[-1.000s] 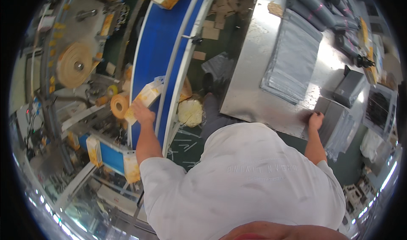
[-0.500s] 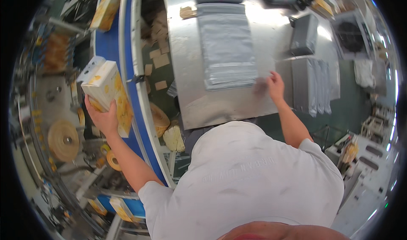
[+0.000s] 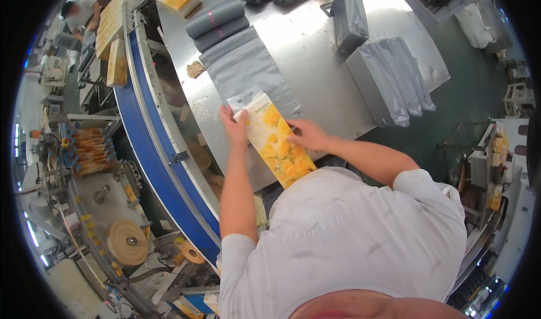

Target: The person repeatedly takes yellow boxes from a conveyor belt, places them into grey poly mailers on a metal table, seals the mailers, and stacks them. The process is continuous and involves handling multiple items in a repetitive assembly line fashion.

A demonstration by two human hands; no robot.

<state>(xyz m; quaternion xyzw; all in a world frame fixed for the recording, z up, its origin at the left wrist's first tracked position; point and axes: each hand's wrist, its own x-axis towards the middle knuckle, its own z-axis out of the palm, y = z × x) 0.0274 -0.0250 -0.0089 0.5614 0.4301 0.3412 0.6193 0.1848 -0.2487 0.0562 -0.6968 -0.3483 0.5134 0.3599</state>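
Note:
Between my hands is a long white tissue pack (image 3: 279, 144) printed with yellow flowers, a clear punched hanging tab at its far end. My left hand (image 3: 235, 124) grips the pack's left side near the tab. On its right side, my right hand (image 3: 307, 135) is closed with thumb and fingers against the edge. The pack's near end reaches my shirt. Just beyond it lies a stack of flat grey plastic bags (image 3: 251, 60), partly covered by the pack's tab, on the metal table (image 3: 318, 88).
A blue conveyor belt (image 3: 152, 133) runs along my left, carrying a similar pack (image 3: 117, 63) farther up. Filled grey bags (image 3: 389, 82) and a grey bagged block (image 3: 349, 17) stand at the table's right. Rolled grey bags (image 3: 217, 17) lie at the back. A person (image 3: 84, 17) works far left.
My left hand has brought the tissue pack from above the conveyor over to the table. My right hand has come in from the right and taken hold of it too. The view has turned.

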